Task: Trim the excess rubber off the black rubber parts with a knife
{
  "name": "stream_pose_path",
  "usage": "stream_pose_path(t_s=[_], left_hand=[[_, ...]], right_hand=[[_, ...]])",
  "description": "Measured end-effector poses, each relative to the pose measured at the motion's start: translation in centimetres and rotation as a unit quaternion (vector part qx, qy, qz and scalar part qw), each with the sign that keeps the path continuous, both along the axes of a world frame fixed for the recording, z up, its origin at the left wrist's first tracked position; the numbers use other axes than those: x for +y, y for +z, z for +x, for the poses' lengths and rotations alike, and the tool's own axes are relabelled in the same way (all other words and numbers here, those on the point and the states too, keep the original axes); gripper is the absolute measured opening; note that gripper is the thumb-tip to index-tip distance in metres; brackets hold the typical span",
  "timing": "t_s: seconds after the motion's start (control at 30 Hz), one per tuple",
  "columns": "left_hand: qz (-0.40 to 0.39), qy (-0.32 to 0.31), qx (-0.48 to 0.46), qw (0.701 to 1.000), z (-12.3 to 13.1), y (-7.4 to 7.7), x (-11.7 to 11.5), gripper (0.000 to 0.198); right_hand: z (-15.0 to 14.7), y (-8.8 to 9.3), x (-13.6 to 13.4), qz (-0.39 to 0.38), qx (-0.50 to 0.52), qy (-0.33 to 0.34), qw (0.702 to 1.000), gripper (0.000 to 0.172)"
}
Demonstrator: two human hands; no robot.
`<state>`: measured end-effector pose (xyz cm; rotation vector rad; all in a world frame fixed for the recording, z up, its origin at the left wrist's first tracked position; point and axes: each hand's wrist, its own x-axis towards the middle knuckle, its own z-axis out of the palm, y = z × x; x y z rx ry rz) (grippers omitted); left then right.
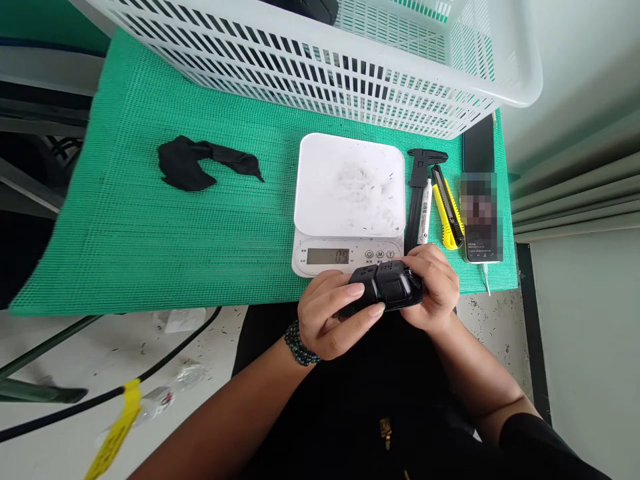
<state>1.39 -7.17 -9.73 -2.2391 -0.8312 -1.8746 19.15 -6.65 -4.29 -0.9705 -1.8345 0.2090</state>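
Both of my hands hold a small black plastic device [387, 288] just in front of the table's near edge. My left hand [333, 313], with a dark bead bracelet at the wrist, grips its left end between thumb and fingers. My right hand [434, 288] wraps around its right end. Directly behind the device stands a white digital kitchen scale [349, 200] with an empty platform and a lit display.
A green mesh mat [150, 233] covers the table. On it lie a black cloth scrap [193, 163], a black caliper [417, 190], a white marker [425, 212], a yellow utility knife [447, 213] and a phone [481, 213]. A white slatted basket [350, 73] stands at the back.
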Motion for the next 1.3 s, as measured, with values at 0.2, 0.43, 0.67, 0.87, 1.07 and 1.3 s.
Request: stream_pose_path(t_s=[0.2,0.43,0.67,0.87,1.07,1.3], left_hand=[[0.000,0.029,0.022,0.999,0.0,0.4,0.1,0.036],[0.002,0.027,0.025,0.999,0.0,0.7,0.2,0.034],[0.001,0.014,0.012,1.000,0.0,0.4,0.1,0.030],[0.008,0.004,-0.001,1.000,0.0,-0.4,0.1,0.036],[0.016,-0.007,-0.007,1.000,0.0,-0.5,0.2,0.037],[0.023,-0.008,-0.016,1.000,0.1,-0.3,0.2,0.034]], right_hand=[[0.0,0.0,0.0,0.002,0.002,-0.002,1.000,0.024],[0.1,-0.1,0.0,0.000,0.011,0.009,1.000,0.024],[0.1,-0.2,0.0,-0.004,0.015,0.013,1.000,0.026],[0.1,-0.1,-0.1,-0.007,0.012,0.015,1.000,0.025],[0.0,-0.2,0.0,-0.004,0.013,0.010,1.000,0.026],[0.0,-0.2,-0.1,-0.004,0.013,0.013,1.000,0.026]])
